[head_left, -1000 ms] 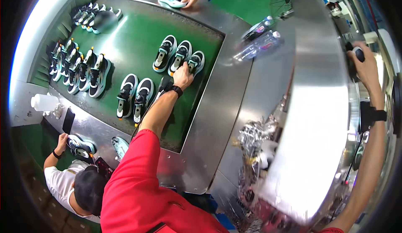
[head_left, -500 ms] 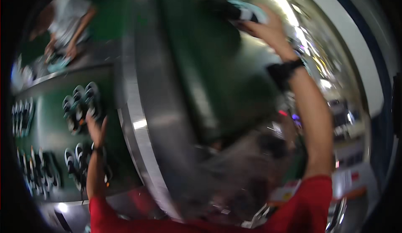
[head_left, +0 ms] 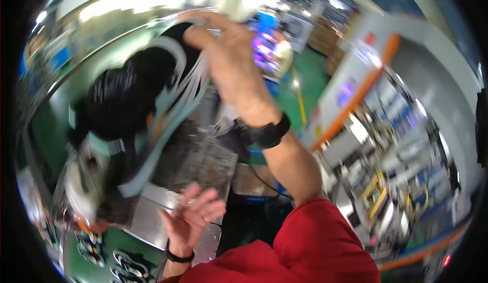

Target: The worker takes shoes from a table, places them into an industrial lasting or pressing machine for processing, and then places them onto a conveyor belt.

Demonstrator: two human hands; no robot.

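My right hand [head_left: 231, 62] is raised near the upper middle, its fingers closed on the upper edge of a sneaker [head_left: 175, 97]. The sneaker is black inside, with white and pale teal sides, and hangs tilted close to the camera. Motion blur hides its exact outline, and I cannot tell whether a second shoe is with it. Lower down, my left hand [head_left: 195, 217] holds nothing; its palm shows and its fingers are spread. It is over a metal surface [head_left: 155, 207], below the sneaker and apart from it.
Sneakers [head_left: 129, 268] stand in rows on a green belt [head_left: 84, 270] at lower left. On the right is a pale machine panel with an orange edge [head_left: 356, 100]. A black cable [head_left: 262, 179] runs below my right wrist. Stacked cartons [head_left: 325, 39] stand behind, beside green floor.
My view has swung to the right, away from the belt. The held sneaker is now closer to the camera. My left hand has left the shoe rows and is near the metal surface.
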